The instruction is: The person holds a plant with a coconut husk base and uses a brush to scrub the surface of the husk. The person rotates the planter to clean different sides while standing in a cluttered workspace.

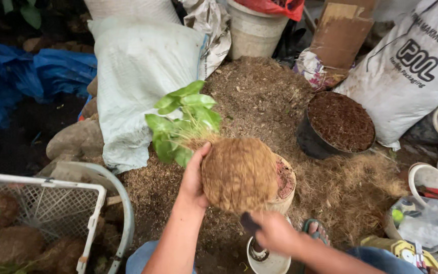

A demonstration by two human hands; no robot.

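- Left hand [194, 177]: the fingers wrap closed around the left flank of a coconut-fibre root ball [239, 175], thumb up near the stem base; this grip carries the ball tilted on its side, clear of the ground.
- Right hand [275, 232]: the fingers are curled shut on a small dark object [249, 223] just under the ball; what kind of tool it is cannot be told.
- Root ball: a rounded brown mass bound in fibre, held mid-air at the centre of the view, touching the rim of a pale pot [284, 187] behind it.
- Plant [181, 122]: broad green leaves sprout from the ball's upper left end and point away from the person, kept free of both hands.
- Below the hands: a white round container [269, 261] stands on the ground beside a sandalled foot [316, 231].
- Ground: a heap of loose brown fibre and husk [259, 96] spreads under the work.
- Right: a black pot [313, 142] filled with dark growing medium stands near a white printed sack [411, 66].
- Left: a white wire basket [51, 213] holds further fibre-wrapped balls; a pale woven sack [138, 76] lies behind it.
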